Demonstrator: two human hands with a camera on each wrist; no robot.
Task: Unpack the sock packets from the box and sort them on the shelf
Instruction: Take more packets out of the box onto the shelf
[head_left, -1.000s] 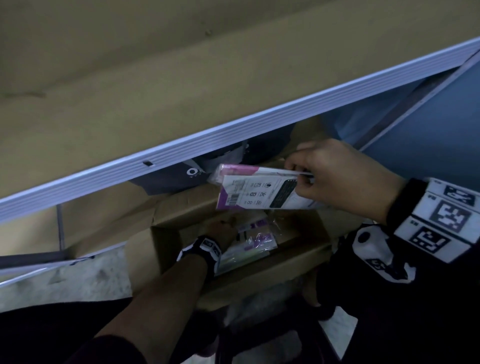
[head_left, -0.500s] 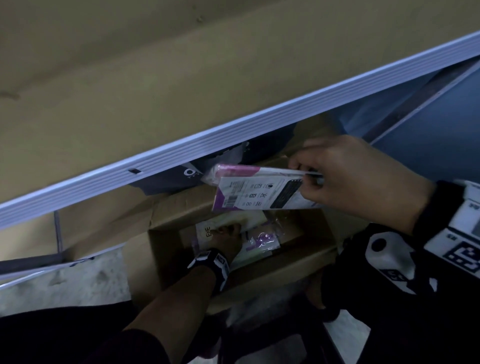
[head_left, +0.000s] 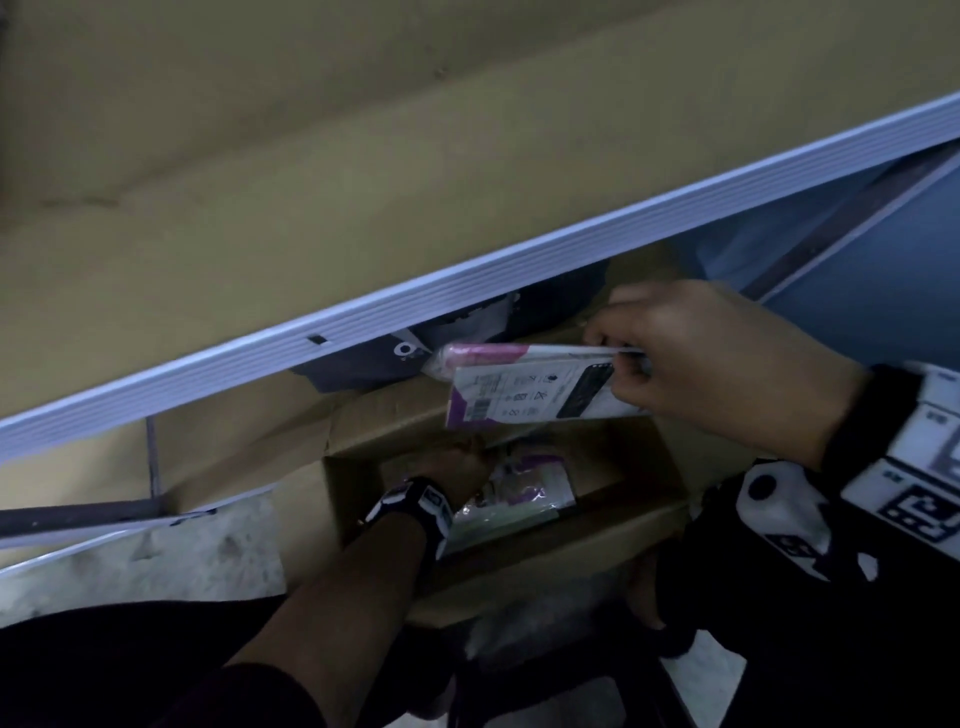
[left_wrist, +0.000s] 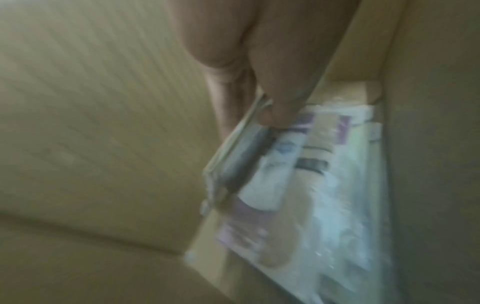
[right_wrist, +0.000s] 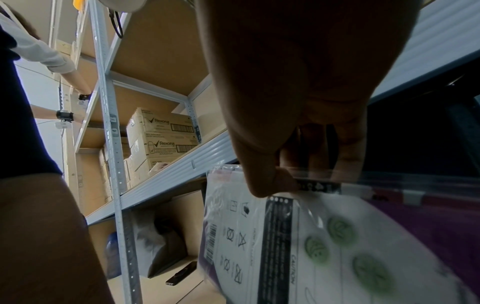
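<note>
My right hand (head_left: 613, 358) pinches the top edge of a white-and-purple sock packet (head_left: 519, 395) and holds it flat above the open cardboard box (head_left: 545, 545), just under the shelf rail (head_left: 363, 322). In the right wrist view the thumb (right_wrist: 265, 185) presses on that sock packet (right_wrist: 285, 246), whose back shows a barcode and care symbols. My left hand (head_left: 462, 462) reaches down into the box. The blurred left wrist view shows its fingers (left_wrist: 272, 102) pinching the edge of a packet (left_wrist: 233, 164) tilted up from the other packets (left_wrist: 324, 195) on the bottom.
The grey shelf rail runs diagonally over the box, close above my right hand. Cardboard Rexona boxes (right_wrist: 161, 139) stand on the shelf above. Another person's arms (right_wrist: 64, 72) reach into the rack at the far left. A dark flat device (right_wrist: 182, 273) lies on the low shelf.
My left hand has shifted slightly farther into the box among the packets. The right hand has stayed nearly still, with its packet under the rail.
</note>
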